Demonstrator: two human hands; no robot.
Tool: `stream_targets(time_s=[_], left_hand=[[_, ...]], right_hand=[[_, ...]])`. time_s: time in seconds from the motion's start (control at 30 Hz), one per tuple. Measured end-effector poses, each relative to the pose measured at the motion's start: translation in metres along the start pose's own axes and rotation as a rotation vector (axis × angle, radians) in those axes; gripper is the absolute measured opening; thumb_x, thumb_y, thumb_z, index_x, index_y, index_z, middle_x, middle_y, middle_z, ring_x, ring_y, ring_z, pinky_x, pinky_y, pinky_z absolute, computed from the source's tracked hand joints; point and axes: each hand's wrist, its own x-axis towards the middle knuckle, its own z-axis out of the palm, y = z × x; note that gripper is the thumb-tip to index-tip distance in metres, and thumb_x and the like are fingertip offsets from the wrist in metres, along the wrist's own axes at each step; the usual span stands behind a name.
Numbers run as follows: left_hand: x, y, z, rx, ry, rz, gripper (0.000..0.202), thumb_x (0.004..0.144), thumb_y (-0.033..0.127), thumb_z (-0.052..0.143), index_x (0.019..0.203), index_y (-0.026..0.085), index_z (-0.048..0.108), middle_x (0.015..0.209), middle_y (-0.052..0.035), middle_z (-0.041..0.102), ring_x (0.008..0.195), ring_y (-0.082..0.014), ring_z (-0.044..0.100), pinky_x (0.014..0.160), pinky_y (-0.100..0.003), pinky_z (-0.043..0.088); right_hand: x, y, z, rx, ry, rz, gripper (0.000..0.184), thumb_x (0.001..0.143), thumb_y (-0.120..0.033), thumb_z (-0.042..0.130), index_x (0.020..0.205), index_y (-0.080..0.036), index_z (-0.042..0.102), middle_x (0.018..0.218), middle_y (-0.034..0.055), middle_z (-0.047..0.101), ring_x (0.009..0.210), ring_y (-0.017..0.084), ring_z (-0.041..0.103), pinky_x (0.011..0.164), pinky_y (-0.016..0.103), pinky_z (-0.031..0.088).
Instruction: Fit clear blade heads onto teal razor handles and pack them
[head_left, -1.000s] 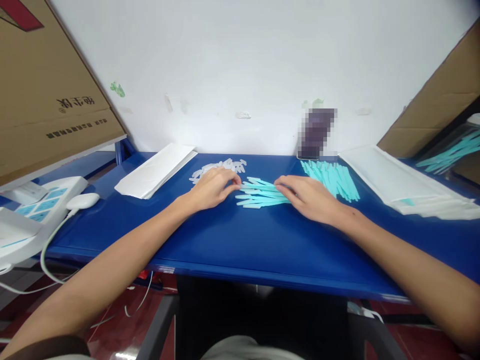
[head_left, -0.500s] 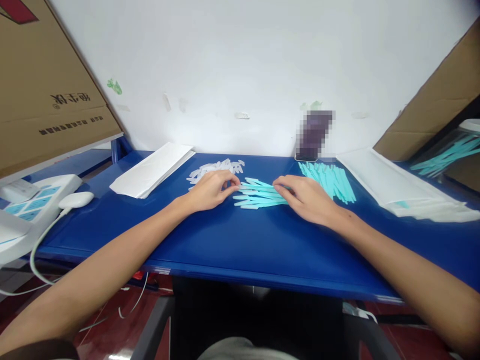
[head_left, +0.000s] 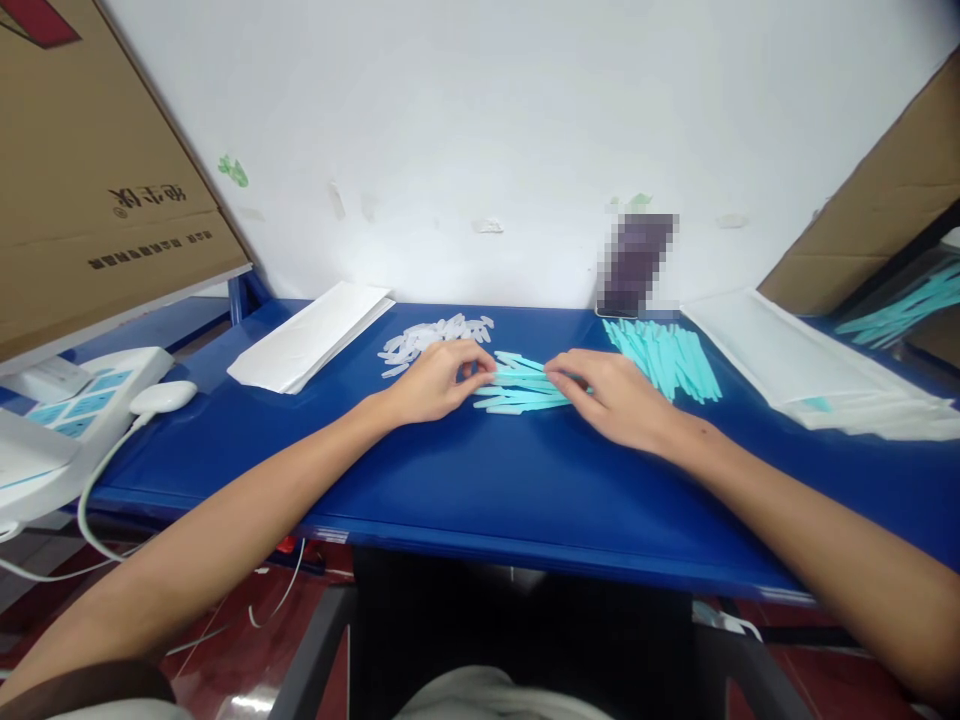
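A small fan of teal plastic sticks point(head_left: 521, 388) lies mid-table on the blue table top point(head_left: 480, 480). My left hand point(head_left: 439, 380) rests at the fan's left ends, fingers curled and pinched against the tips. My right hand point(head_left: 611, 395) lies over the fan's right ends, fingers bent down onto the sticks. Just behind my left hand sits a heap of small clear plastic caps point(head_left: 431, 335). A larger pile of teal sticks point(head_left: 664, 355) lies behind my right hand.
White bags are stacked at back left point(head_left: 307, 335) and along the right point(head_left: 810, 370). A cardboard box point(head_left: 97, 170) overhangs the left, another point(head_left: 885, 200) the right. A white device point(head_left: 52, 420) with a mouse point(head_left: 161, 397) stands at far left. A blurred dark object point(head_left: 637, 265) leans against the wall.
My left hand has slid a little to the right, closing onto the tips of the fanned sticks. The fan looks more bunched. My right hand has barely moved.
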Motion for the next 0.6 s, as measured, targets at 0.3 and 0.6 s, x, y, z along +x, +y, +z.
stream_targets(time_s=[0.3, 0.6], left_hand=[[0.004, -0.005, -0.004, -0.047, 0.096, -0.121, 0.026, 0.096, 0.036, 0.054, 0.085, 0.018, 0.068, 0.082, -0.0034, 0.068, 0.072, -0.0163, 0.058, 0.07, -0.03, 0.045], [0.005, -0.044, -0.04, -0.21, 0.48, -0.296, 0.035, 0.093, 0.044, 0.047, 0.069, 0.02, 0.055, 0.059, 0.0016, 0.044, 0.057, -0.0147, 0.038, 0.061, -0.03, 0.035]], right_hand=[[0.001, 0.005, -0.003, -0.18, -0.084, 0.006, 0.045, 0.105, -0.042, 0.033, 0.111, -0.017, 0.07, 0.109, 0.0142, 0.068, 0.1, 0.029, 0.062, 0.087, 0.043, 0.046], [0.011, 0.0, -0.018, -0.054, -0.386, 0.144, 0.094, 0.082, -0.068, 0.061, 0.158, -0.017, 0.036, 0.14, 0.0184, 0.052, 0.123, 0.036, 0.056, 0.096, 0.048, 0.051]])
